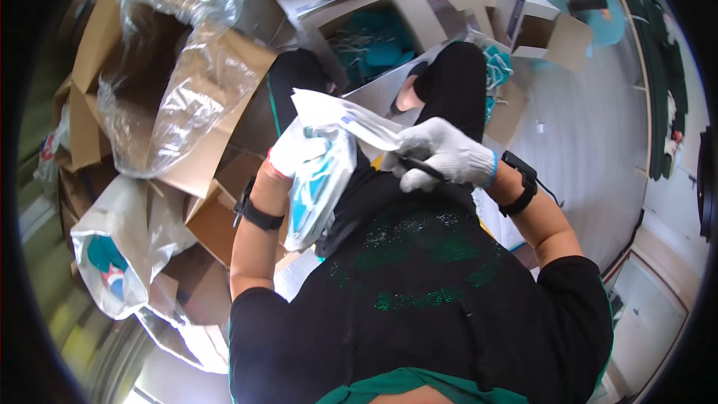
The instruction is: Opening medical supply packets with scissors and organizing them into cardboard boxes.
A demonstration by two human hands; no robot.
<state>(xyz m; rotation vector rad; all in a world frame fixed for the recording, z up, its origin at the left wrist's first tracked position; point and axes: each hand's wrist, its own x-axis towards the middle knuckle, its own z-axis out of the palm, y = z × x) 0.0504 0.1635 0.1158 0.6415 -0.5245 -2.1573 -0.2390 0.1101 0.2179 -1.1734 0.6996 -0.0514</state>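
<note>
Head camera: Left hand (299,152) and right hand (449,153) share a clear bag (326,198)

The white-gloved left hand is closed around the upper side of the bag, which hangs tilted just below it, over the lap (366,206), with blue pieces (301,202) inside. A white flap (344,115) rises at the bag's top and slants across to the right hand. There, gloved fingers are curled around a dark stick (424,168), and the flap's end meets them; whether they pinch it or merely touch it cannot be told.

Good handling here appears to rest on a firm but not crushing left grip, so the contents do not crease, and on a flap drawn flat between the hands without a hard tug. The stick's tip is best turned away from the film, which looks thin enough to pierce. Support from underneath would probably help, as no hand is beneath the bag's lower end.

Beyond the hands, an open carton (419,19) holds blue bundles (378,41). Left of the left hand, clear plastic (213,78) lines a large carton (96,34); a white sack (134,213) lies nearer the body.
</note>
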